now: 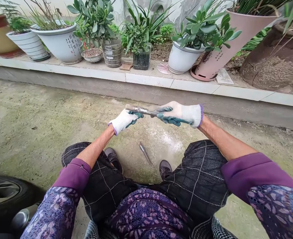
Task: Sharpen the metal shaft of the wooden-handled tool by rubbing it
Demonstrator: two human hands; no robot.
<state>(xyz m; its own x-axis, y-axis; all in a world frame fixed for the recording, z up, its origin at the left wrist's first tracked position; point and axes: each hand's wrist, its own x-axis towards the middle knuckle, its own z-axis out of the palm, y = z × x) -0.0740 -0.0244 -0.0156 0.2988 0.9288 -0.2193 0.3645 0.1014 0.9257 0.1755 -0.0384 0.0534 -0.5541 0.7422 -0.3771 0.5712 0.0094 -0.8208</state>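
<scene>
Both my hands wear white work gloves with green palms. My left hand (124, 120) and my right hand (180, 114) are each closed on a thin grey metal rod (144, 111), which I hold level above my knees. The left hand grips it near its left end, the right hand near its right end. A second, similar metal rod (146, 154) lies on the concrete ground between my two shoes (164, 168). I am seated, with my knees apart.
A low tiled ledge (148, 79) runs across the back. It carries several potted plants, among them a white pot (62, 43), a dark small pot (141, 59) and a tilted pink pot (223, 49). A car tyre (4, 196) is at the bottom left.
</scene>
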